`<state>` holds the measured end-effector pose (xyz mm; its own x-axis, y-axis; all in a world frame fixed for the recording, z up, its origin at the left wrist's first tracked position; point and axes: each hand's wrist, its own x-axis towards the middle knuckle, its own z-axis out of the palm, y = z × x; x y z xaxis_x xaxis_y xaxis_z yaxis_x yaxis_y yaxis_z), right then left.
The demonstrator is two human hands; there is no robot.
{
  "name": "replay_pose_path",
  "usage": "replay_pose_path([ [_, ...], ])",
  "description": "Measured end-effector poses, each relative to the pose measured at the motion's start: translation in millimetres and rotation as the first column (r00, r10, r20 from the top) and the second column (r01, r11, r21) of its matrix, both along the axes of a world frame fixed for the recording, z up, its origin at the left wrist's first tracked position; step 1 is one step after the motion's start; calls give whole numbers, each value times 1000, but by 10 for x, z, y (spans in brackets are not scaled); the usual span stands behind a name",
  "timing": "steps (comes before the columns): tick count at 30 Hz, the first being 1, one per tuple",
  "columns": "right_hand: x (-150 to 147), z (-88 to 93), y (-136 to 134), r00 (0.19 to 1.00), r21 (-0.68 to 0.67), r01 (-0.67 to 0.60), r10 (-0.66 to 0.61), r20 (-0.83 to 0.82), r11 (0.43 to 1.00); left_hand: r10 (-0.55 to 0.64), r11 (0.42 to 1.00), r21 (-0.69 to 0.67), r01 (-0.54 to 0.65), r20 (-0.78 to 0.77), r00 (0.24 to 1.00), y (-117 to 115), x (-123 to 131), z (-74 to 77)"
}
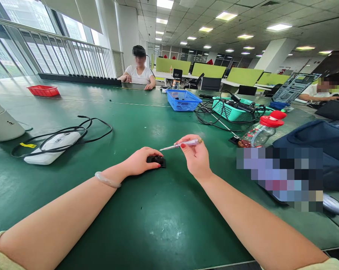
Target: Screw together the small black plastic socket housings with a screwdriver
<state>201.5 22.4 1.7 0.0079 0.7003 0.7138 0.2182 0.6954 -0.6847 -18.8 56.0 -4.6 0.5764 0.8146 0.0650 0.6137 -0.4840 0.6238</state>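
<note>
- Left hand [139, 161] curls around black block [162, 163], nearer than blue basket [183, 103]; likely light, stiff: hold its sides.
- Right hand [199, 159] pinches clear-handled screwdriver [192, 142]; probably light, smooth: grip its handle.

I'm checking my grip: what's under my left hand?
Your left hand partly covers a small black block; its right end shows, but anything under the palm is hidden.

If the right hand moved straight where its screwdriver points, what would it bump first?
The screwdriver tip would likely meet the left hand, at the fingers holding the small black part; depth is unclear, so it might pass above them.
</note>
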Motion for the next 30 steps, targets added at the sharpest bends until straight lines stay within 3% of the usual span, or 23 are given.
replay_pose_path([
  [4,-37,-21,-24,996,-43,-74,72,-61,996,-13,1000,0,13,4,1000,-4,4,9],
  [16,-60,-9,-127,988,11,-19,17,153,1000,-31,1000,-1,31,10,999,-11,7,24],
  [22,-89,46,-180,961,195,7,-61,271,981,-18,1000,-4,18,10,1000,-9,2,11],
  [30,-167,63,-208,922,386,-124,-38,386,914,-12,1000,11,11,3,1000,-30,17,27],
])
